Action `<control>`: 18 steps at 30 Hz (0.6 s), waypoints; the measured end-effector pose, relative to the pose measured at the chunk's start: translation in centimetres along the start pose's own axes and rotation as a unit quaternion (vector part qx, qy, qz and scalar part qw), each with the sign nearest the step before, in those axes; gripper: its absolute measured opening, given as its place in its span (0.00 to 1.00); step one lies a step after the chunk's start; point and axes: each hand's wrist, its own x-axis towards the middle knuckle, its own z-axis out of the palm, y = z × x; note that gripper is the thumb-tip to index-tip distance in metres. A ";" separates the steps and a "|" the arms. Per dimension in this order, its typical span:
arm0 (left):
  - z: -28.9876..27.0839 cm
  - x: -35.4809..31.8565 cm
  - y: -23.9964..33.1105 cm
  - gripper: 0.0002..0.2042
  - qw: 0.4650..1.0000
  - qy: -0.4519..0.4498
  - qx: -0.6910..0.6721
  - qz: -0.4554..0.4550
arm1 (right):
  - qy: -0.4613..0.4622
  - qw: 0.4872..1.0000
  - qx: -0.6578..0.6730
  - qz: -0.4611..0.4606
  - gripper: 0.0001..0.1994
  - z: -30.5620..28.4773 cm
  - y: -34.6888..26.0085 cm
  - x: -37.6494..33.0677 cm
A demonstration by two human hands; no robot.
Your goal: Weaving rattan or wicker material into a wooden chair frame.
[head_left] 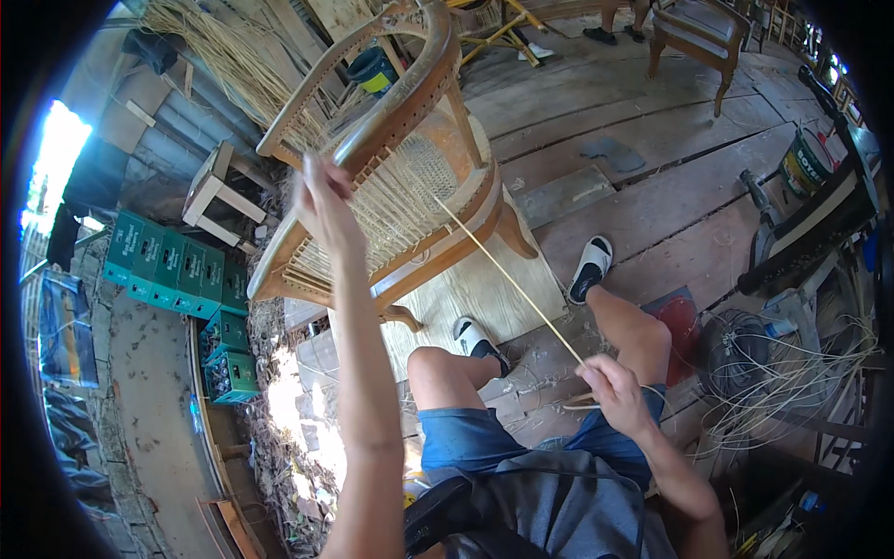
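A wooden armchair frame (384, 135) stands in front of me with its curved back at the top. Pale cane strands (391, 210) run across it, with a denser woven patch toward the right. My right hand (615, 393) is closed on a long cane strand (510, 279), which stretches tautly from the weave to my fingers; a loose end curls beside the hand. My left hand (326, 205) is raised over the left part of the chair's frame. Its fingers are smeared by motion, so I cannot tell whether they hold anything.
Green crates (177, 265) line the left side near a small wooden stool frame (209, 197). A heap of loose cane (782, 373) lies at the right by a bucket (805, 166). Another chair (698, 42) stands far right; a person's feet (615, 34) show beyond.
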 end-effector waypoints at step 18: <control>3.0 -12.1 -8.3 0.17 0.940 -0.050 -0.221 -0.257 | -0.220 0.947 0.079 0.218 0.19 4.7 8.7 11.1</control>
